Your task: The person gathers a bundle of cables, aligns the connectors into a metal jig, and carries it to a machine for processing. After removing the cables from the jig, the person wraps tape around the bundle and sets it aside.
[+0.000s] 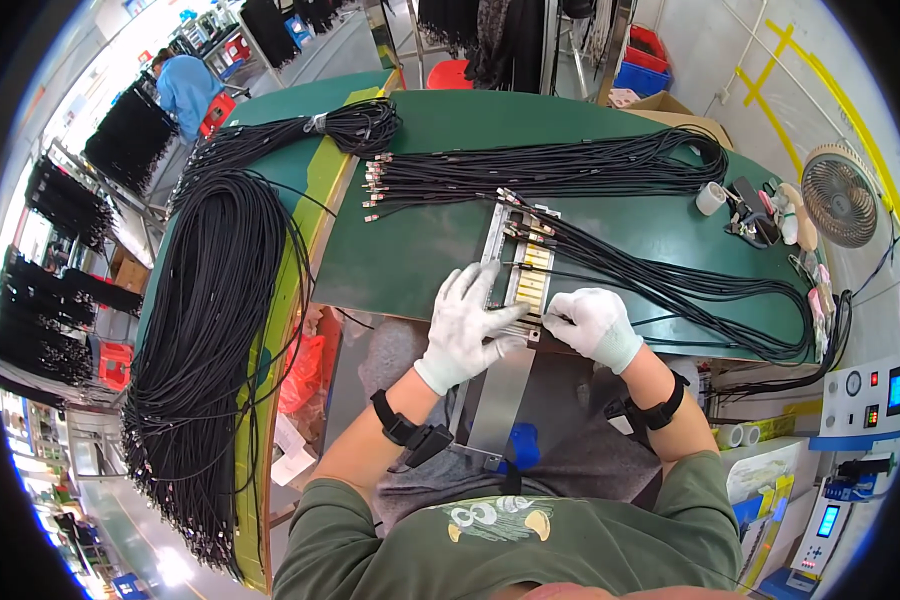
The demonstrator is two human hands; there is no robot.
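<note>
A: Over on the right, a round fan [840, 196] stands by the wall [695, 60], with yellow tape [772, 63] striping that wall nearby!
B: Lower down, a white instrument [837, 415] glows with a lit blue screen [896, 388].
A: Up top, a red bin [646, 47] sits close by a blue bin [640, 80].
B: And far left, a co-worker [183, 88] in blue, red chair [216, 115] right beside!

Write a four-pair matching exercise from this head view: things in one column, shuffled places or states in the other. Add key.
Things
1. White-gloved left hand
2. Round brownish caged fan
3. White-gloved right hand
4. White hollow cylindrical roll

Places or states
A. On the green tabletop
B. Fingers curled in
C. Fingers spread
D. Close to the yellow-taped white wall

Pairs: 1-C, 2-D, 3-B, 4-A
</note>
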